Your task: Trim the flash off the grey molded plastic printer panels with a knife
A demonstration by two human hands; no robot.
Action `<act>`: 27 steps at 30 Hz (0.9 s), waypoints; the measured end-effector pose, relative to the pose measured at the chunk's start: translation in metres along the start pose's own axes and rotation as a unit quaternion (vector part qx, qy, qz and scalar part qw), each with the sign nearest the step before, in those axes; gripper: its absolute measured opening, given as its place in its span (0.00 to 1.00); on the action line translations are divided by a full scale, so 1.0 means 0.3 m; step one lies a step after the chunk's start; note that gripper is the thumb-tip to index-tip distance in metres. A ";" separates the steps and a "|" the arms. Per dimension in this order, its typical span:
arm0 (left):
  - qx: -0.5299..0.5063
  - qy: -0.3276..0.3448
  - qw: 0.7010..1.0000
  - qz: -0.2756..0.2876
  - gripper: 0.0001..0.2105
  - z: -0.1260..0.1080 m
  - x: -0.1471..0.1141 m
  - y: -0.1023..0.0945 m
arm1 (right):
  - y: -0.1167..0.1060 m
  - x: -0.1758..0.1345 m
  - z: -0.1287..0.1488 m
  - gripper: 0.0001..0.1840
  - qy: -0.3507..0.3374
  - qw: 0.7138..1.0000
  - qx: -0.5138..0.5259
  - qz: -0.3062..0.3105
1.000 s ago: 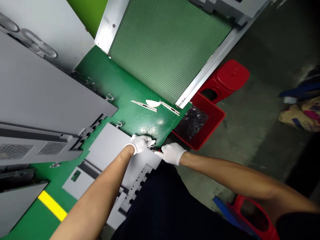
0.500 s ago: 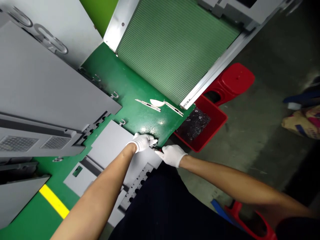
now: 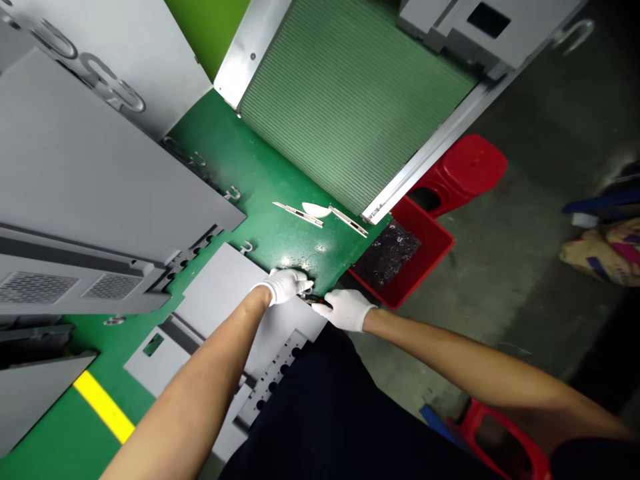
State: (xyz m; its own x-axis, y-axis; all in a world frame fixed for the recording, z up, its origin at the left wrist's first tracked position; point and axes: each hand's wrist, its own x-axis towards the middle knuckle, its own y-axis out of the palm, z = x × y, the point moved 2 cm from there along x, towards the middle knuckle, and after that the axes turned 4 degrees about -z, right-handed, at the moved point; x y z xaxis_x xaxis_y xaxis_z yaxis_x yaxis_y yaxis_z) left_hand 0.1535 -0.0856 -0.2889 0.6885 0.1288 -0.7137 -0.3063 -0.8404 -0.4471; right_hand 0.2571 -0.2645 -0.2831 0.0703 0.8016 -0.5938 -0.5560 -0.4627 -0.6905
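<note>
A grey plastic panel (image 3: 240,287) lies on the green tabletop (image 3: 260,160) in front of my body. My left hand (image 3: 287,287), in a white glove, rests at the panel's far right corner, its fingers closed around a small hook-shaped piece (image 3: 307,290) there. From the right, my gloved right hand (image 3: 347,310) grips small pliers (image 3: 320,302) with red and dark parts, their tip at that same corner. The jaws are too small to make out. Similar U-shaped hooks, such as this grey hook (image 3: 247,247), stick out along the panel's edge.
Two knives (image 3: 299,214) (image 3: 349,221) and a white curved piece (image 3: 316,210) lie beyond my hands. A ribbed green conveyor belt (image 3: 350,100) is ahead. A red bin (image 3: 425,260) with dark scraps and a red stool (image 3: 475,163) stand right. Large grey panels (image 3: 100,160) fill the left.
The view has shifted slightly. More of the pliers shows between my hands, and the right hand has turned a little; both hands stay at the panel's corner.
</note>
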 end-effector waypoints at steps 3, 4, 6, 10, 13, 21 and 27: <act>-0.018 -0.002 1.000 -0.011 0.25 0.013 0.011 0.005 | 0.011 -0.010 0.003 0.39 0.002 1.000 0.004 -0.013; -0.025 -0.003 1.000 -0.013 0.25 0.018 0.014 0.008 | 0.012 -0.011 0.004 0.38 0.003 1.000 0.004 -0.015; -0.043 -0.005 0.999 -0.016 0.25 0.026 0.019 0.013 | 0.010 -0.011 0.009 0.38 0.007 1.000 0.007 -0.018; -0.089 -0.007 0.996 -0.019 0.24 0.038 0.020 0.012 | 0.006 -0.001 0.023 0.39 0.010 1.000 0.004 -0.011; -0.142 0.000 0.989 -0.034 0.24 0.047 0.020 0.002 | 0.011 0.001 0.018 0.41 0.019 1.000 0.001 0.001; -0.313 0.055 0.945 -0.080 0.22 -0.186 0.027 0.002 | 0.057 -0.057 -0.083 0.37 0.150 0.974 0.163 -0.051; -0.171 0.090 0.939 -0.285 0.22 -0.210 -0.016 -0.195 | 0.066 -0.105 -0.095 0.33 0.187 0.926 0.315 -0.089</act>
State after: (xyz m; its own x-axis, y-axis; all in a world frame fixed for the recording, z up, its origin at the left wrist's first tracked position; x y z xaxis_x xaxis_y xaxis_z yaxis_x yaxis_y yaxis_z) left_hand 0.2096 -0.0702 -0.2252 0.7860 0.5440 -0.2936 0.3544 -0.7857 -0.5070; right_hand 0.2677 -0.3097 -0.2898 0.4247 0.6017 -0.6764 -0.8725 0.0727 -0.4832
